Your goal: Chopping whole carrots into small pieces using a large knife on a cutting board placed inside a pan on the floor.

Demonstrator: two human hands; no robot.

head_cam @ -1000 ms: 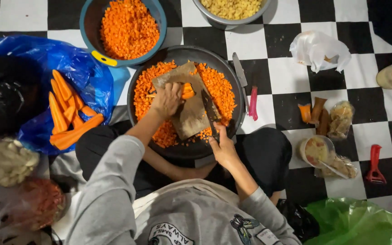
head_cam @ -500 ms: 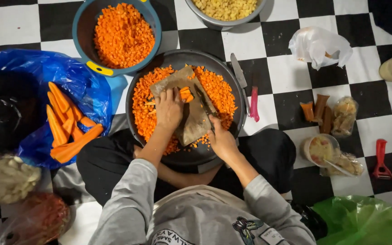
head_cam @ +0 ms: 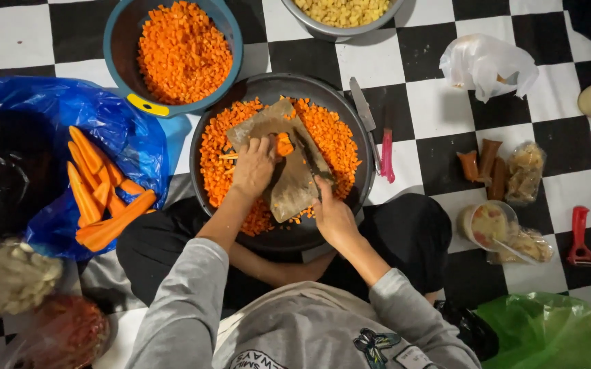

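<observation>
A dark round pan (head_cam: 350, 116) full of diced carrot sits in front of me, with a worn wooden cutting board (head_cam: 288, 184) lying inside it. My left hand (head_cam: 254, 167) presses down on carrot sticks (head_cam: 230, 156) on the board, next to a small pile of cut pieces (head_cam: 284, 145). My right hand (head_cam: 333, 215) grips the handle of a knife (head_cam: 312, 158) whose blade lies across the board beside the left fingers.
A blue bowl (head_cam: 121, 75) of diced carrot stands behind the pan. Peeled whole carrots (head_cam: 100, 195) lie on a blue plastic bag (head_cam: 49, 116) at left. A second knife with a pink handle (head_cam: 385, 154) rests right of the pan. Snack packets, a cup and a red peeler (head_cam: 578, 236) sit at right.
My left hand has shifted left and down the board onto the carrot sticks. My right hand with the knife has moved slightly lower and right.
</observation>
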